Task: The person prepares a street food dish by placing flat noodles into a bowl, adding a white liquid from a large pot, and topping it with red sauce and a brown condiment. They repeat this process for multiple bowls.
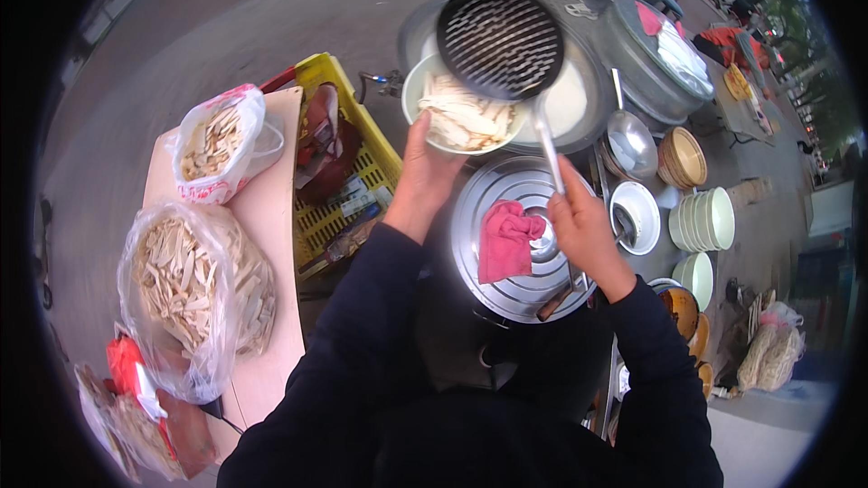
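Note:
My left hand [426, 179] grips a pale green bowl [411, 105] from its near side, with the thumb over the rim. Pale flat strips [468, 115], perhaps cut flatbread, fill the bowl. In my right hand [588, 237] is the metal handle of a round slotted skimmer [500, 41]. Its dark, blurred head hangs over the far side of the bowl and hides part of it. Behind both is a wide metal pot [593, 123] with whitish liquid [566, 98] in it. Nearer me, a pink cloth [505, 244] lies on a ridged metal lid [468, 217], beneath my right forearm.
Left, a board table [271, 217] carries two plastic bags [234, 325] of strips. Beside it stands a yellow crate [386, 156]. At right are a ladle [630, 135], stacked bowls [702, 220], a white basin [635, 217] and a large covered pot [630, 74]. People are beyond.

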`<state>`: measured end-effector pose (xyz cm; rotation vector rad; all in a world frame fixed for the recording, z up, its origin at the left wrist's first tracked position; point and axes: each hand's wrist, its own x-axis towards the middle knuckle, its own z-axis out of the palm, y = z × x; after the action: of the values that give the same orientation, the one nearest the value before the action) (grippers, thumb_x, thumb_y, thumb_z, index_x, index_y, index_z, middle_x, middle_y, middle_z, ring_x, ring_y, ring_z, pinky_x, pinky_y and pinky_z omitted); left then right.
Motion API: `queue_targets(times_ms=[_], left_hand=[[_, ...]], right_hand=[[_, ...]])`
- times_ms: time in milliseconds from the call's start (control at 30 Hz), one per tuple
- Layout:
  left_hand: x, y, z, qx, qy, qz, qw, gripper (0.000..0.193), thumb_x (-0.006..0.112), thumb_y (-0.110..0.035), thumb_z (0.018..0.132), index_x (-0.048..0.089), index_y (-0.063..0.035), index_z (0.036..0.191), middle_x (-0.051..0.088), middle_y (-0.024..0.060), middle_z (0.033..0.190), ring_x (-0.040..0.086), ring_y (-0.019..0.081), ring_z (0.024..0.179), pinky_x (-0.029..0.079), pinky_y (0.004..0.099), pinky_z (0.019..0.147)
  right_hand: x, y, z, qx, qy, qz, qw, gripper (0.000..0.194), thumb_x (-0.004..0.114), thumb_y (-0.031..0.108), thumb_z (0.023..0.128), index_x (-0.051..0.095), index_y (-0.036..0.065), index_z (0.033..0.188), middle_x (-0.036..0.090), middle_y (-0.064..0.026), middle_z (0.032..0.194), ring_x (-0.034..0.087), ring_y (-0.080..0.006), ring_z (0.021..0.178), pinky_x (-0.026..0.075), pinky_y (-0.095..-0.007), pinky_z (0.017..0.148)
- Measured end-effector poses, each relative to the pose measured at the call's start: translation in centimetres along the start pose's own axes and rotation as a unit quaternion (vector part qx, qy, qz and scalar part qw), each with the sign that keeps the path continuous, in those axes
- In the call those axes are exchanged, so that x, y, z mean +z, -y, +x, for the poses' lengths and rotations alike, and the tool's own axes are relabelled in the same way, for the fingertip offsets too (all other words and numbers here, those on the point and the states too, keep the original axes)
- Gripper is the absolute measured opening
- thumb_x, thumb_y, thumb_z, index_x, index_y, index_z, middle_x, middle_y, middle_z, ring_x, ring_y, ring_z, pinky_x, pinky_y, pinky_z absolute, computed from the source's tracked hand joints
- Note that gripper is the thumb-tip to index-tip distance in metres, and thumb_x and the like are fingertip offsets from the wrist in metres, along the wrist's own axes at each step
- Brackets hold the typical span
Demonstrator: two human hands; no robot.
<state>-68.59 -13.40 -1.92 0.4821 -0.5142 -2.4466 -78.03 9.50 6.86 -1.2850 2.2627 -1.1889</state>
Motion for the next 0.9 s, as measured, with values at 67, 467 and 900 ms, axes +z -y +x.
queue_targets(times_ms=[67, 467, 900], left_hand=[[-0.4, -0.1, 0.3, -0.012, 0.008, -0.009, 1.0, 0.072, 0.063, -0.055, 0.093, 0.044, -0.0142, 0.149, 0.054, 0.0063, 0.148, 0.053, 0.0265, 0.134, 0.04, 0.0454, 0.114], [-0.8, -2.7, -2.0, 0.031, 0.008, -0.001, 0.999, 0.074, 0.062, -0.051, 0.095, 0.038, -0.0129, 0.154, 0.048, 0.0103, 0.152, 0.052, 0.0301, 0.135, 0.05, 0.0478, 0.107], [-2.4, -4.9, -1.3, 0.084, -0.039, -0.002, 0.996, 0.073, 0.063, -0.05, 0.094, 0.039, -0.0133, 0.153, 0.049, 0.0118, 0.151, 0.056, 0.032, 0.131, 0.055, 0.048, 0.1]], right_hand=[[0.5, -1.4, -0.2, 0.023, 0.041, 0.054, 0.997, 0.051, 0.052, 0.005, 0.1, 0.043, 0.002, 0.15, 0.062, -0.0081, 0.077, 0.06, -0.0151, 0.066, 0.049, -0.0292, 0.063], [-9.8, -17.1, 23.3, 0.047, 0.002, -0.454, 0.89, 0.024, 0.055, 0.009, 0.087, 0.061, -0.006, 0.106, 0.07, -0.0302, 0.098, 0.07, -0.0437, 0.095, 0.056, -0.0526, 0.082], [-9.9, -20.5, 29.8, 0.099, 0.091, -0.55, 0.824, 0.027, 0.059, 0.014, 0.086, 0.076, 0.003, 0.105, 0.072, -0.0208, 0.113, 0.071, -0.0365, 0.106, 0.056, -0.0479, 0.089]])
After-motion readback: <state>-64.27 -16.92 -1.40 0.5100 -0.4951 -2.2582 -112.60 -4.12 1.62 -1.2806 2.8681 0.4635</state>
